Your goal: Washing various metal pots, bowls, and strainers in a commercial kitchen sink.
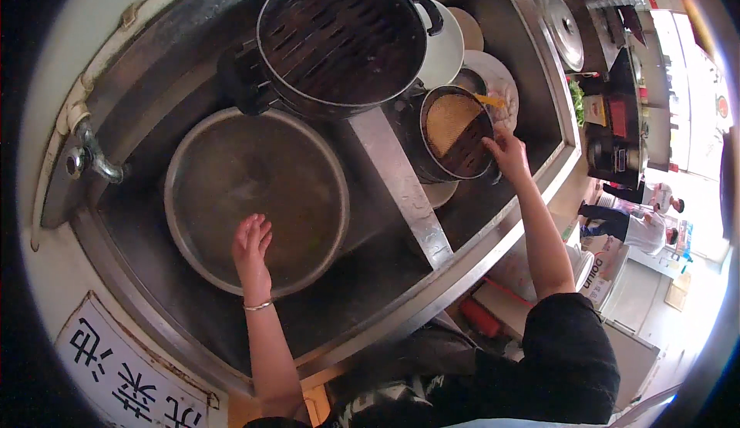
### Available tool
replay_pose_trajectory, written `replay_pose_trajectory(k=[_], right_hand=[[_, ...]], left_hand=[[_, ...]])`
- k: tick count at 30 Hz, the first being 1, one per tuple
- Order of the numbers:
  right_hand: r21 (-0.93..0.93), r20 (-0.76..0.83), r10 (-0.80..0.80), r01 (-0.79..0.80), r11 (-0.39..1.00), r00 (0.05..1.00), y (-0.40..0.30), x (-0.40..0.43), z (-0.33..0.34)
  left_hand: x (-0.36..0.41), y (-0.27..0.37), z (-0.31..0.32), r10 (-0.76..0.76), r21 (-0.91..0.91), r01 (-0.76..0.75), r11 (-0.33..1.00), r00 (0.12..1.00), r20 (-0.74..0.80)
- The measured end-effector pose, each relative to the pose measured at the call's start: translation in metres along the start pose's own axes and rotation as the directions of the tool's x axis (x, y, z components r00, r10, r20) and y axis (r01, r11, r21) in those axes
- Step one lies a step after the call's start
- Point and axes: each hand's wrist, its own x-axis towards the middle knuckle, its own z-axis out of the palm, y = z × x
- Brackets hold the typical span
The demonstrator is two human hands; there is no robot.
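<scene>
My left hand [252,249] hovers over a wide round metal basin [342,202] of cloudy water in the left sink bowl. Nothing is in it, and the fingers are loosely spread. At the right, my right hand [510,155] has its thumb and fingers at the rim of a small dark pot [442,168]. Inside that pot I see a half-round yellowish mesh [450,120] beside a dark slotted part [471,153]. A larger black pot [341,41] with side handles and a slotted dark interior stands behind, across the sink divider [399,185].
White plates [445,44] and other dishes lie in the right sink bowl. A tap [104,162] juts in from the left wall. A metal lid [561,26] lies beyond the sink's raised right edge [569,116]. Two people [630,226] stand farther off.
</scene>
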Motion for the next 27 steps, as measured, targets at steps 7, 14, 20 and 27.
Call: replay_pose_trajectory(k=[7, 14, 20, 27], right_hand=[[0.022, 0.053, -0.092, 0.091, 0.996, 0.994, -0.014, -0.014, 0.007], [0.100, -0.026, 0.037, -0.034, 0.994, 0.999, 0.008, -0.052, -0.024], [0.113, -0.077, 0.066, -0.057, 0.992, 0.995, -0.029, -0.084, -0.051], [0.157, -0.294, -0.015, 0.064, 0.986, 0.956, -0.068, -0.100, -0.077]], left_hand=[[-0.007, -0.007, -0.002, -0.012, -0.037, 0.015, 0.999, 0.998, 0.065], [-0.015, 0.000, 0.006, -0.019, -0.058, 0.020, 0.998, 1.000, 0.019], [-0.045, 0.031, 0.084, 0.090, -0.042, -0.080, 0.996, 0.884, 0.459], [-0.077, 0.040, 0.140, 0.243, -0.115, -0.236, 0.965, 0.634, 0.735]])
